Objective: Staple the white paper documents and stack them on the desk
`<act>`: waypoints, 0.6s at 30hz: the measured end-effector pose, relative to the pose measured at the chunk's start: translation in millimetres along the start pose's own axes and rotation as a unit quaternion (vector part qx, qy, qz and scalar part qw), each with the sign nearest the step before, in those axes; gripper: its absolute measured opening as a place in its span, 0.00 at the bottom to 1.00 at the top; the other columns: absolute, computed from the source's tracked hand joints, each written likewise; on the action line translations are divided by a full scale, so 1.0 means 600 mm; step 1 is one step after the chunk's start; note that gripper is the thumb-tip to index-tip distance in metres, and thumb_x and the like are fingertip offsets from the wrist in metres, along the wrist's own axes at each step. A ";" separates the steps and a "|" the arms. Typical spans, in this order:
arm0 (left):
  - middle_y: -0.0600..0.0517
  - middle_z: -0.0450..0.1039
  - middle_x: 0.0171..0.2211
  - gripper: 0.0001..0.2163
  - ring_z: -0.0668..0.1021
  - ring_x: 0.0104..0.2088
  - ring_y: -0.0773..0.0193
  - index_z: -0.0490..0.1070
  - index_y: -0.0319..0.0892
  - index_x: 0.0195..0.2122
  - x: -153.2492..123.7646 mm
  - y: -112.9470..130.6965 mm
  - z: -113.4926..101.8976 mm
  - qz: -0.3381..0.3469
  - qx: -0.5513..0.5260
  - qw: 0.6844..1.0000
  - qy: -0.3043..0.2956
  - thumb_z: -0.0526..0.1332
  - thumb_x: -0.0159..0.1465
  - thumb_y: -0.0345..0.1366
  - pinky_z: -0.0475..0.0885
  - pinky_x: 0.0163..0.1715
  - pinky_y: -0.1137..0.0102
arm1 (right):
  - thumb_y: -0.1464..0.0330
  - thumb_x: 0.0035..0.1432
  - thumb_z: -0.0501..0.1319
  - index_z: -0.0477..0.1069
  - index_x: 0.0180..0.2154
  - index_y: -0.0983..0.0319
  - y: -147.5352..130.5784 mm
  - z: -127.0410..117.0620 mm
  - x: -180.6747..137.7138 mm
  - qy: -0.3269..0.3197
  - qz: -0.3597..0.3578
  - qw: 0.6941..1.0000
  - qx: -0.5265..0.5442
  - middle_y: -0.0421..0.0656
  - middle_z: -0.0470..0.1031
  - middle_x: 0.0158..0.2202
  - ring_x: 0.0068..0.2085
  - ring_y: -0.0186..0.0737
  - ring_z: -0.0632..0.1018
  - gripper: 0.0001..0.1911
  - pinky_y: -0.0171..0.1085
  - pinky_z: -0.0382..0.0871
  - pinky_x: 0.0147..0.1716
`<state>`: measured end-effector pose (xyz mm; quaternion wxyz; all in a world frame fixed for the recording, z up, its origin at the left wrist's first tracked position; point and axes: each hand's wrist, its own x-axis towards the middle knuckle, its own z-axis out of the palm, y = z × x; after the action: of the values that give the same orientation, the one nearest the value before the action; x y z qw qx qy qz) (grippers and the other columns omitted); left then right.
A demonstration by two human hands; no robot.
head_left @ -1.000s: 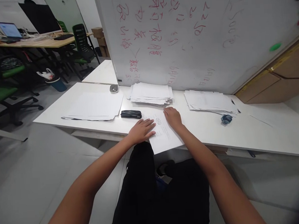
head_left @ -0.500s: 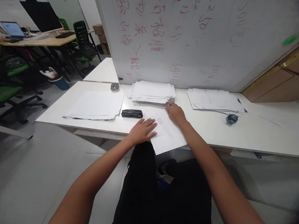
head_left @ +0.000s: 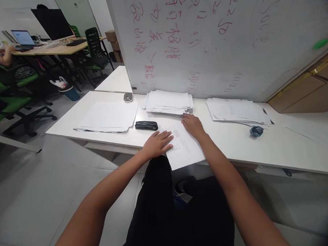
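A printed sheet of paper [head_left: 184, 151] with an oval stamp lies at the desk's front edge, its near corner sticking out over my lap. My left hand [head_left: 158, 143] rests flat on its left side, fingers spread. At the sheet's upper right edge is my right hand [head_left: 193, 126], its fingers bent and close together on the paper; the fingertips are partly hidden. Just beyond them, a stack of papers [head_left: 168, 100] has greyish, ragged sheet edges at its near right corner. A black stapler [head_left: 146, 125] lies left of the sheet.
More papers lie at the left [head_left: 106, 116] and right [head_left: 231, 110] of the white desk [head_left: 290, 146]. A small dark blue object [head_left: 256, 131] sits near the right stack. Behind stands a whiteboard [head_left: 218, 55], with cardboard boxes [head_left: 301, 91] to the right. Someone sits far left.
My right hand has drawn back slightly from the middle stack's corner, its fingers now more bent. My left hand stays on the sheet. The view has shifted a little.
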<state>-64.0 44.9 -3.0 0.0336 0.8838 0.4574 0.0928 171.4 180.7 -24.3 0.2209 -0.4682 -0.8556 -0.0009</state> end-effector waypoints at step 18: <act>0.51 0.57 0.68 0.27 0.61 0.68 0.58 0.61 0.47 0.65 0.000 0.001 0.002 -0.002 0.012 1.000 0.004 0.41 0.72 0.52 0.55 0.66 0.57 | 0.71 0.63 0.51 0.74 0.40 0.66 0.007 -0.003 -0.012 0.051 0.061 0.996 0.041 0.57 0.74 0.52 0.50 0.52 0.75 0.14 0.48 0.68 0.49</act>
<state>-63.2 44.6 -4.4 0.0210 0.8828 0.4605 0.0906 179.1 177.0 -26.1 0.2827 -0.5096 -0.8123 0.0243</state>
